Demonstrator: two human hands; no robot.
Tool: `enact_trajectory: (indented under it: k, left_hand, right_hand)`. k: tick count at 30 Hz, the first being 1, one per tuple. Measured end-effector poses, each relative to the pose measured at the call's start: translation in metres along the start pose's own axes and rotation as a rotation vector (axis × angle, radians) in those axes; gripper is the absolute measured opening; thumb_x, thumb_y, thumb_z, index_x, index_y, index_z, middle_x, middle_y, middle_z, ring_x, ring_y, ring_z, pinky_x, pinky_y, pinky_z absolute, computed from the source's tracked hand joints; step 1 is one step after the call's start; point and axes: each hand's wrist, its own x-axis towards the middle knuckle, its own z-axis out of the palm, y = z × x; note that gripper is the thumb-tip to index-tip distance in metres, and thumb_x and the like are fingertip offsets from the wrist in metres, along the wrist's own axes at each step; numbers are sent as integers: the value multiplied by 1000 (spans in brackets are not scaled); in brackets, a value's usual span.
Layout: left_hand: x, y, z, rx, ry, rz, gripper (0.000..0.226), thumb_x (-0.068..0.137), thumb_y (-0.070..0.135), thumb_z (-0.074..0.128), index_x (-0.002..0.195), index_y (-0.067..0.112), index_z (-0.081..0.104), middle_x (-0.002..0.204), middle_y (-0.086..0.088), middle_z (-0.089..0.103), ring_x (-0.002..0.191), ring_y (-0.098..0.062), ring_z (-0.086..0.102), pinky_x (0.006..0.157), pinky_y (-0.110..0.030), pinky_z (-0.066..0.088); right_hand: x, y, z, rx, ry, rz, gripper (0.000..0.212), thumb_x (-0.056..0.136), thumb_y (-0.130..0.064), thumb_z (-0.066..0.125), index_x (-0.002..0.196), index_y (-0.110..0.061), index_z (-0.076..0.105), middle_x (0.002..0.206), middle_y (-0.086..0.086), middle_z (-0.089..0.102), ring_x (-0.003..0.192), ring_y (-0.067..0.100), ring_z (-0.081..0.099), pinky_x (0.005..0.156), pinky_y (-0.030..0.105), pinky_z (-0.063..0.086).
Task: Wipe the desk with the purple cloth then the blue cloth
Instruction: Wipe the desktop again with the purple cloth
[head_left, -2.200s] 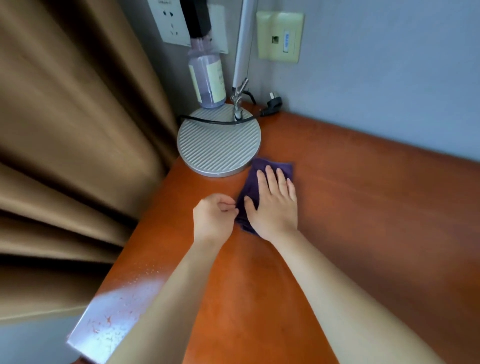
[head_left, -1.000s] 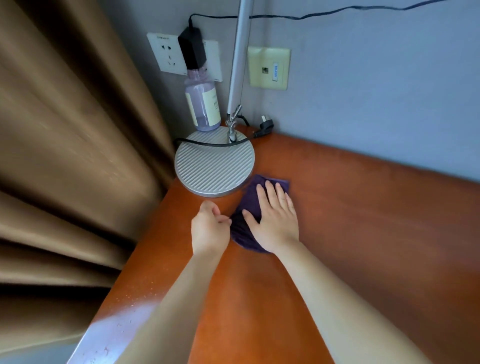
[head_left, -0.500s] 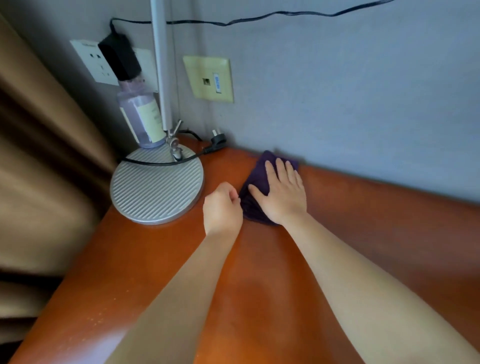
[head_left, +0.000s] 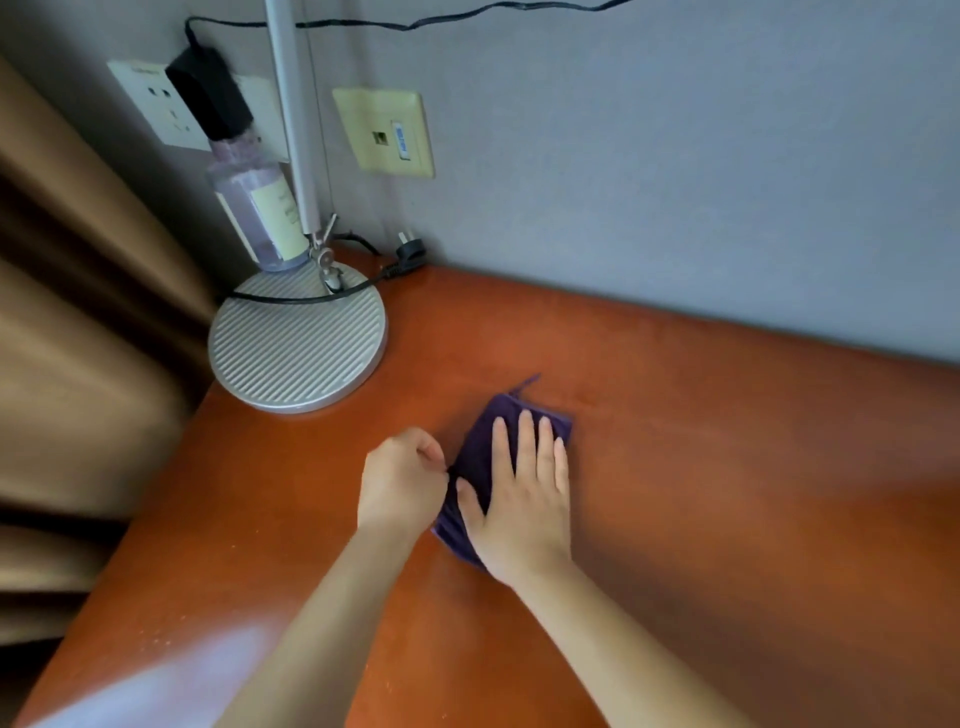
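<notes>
A folded purple cloth (head_left: 480, 457) lies on the reddish-brown desk (head_left: 675, 467). My right hand (head_left: 524, 499) presses flat on top of it, fingers straight and pointing toward the wall. My left hand (head_left: 402, 480) sits just left of the cloth with its fingers curled, touching the cloth's left edge; whether it pinches the cloth I cannot tell. No blue cloth is in view.
A round ribbed silver lamp base (head_left: 298, 343) with its pole stands at the desk's back left. A purple bottle (head_left: 257, 213) and a black plug and cord (head_left: 408, 254) are behind it by the grey wall. Brown curtains (head_left: 78, 312) hang along the left edge.
Both hands and the purple cloth slid from beside the lamp base to the back wall, then back toward me and rightward on the desk.
</notes>
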Motion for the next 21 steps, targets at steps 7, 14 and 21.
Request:
enact_trajectory:
  k: [7,14,21]
  left_hand:
    - [62,55,22,-25,133,139,17,84,0,62,82,16,60,86,-1,64,80,-18,60,68,-29,51]
    - [69,99,59,-91,63,225,13,88,4,63,84,16,60,89,1,64,85,-16,61,72,-26,50]
    - [43,120,91,7,-55,337,13,88,3,60,96,13,65,95,2,62,89,-16,60,79,-28,51]
  right_hand:
    - [115,54,-25,-64,-18,-82,78,93,-67,22,154,-21,9,162,8,3,148,25,-2,119,40,-7]
    - [123,103,-38,-21,24,216,80,91,-72,20,154,-26,6,162,3,2,148,21,-5,118,46,-11]
    - [77,127,-37,36,38,410,79,92,-69,19,154,-24,3,162,6,0,148,23,-6,116,48,-11]
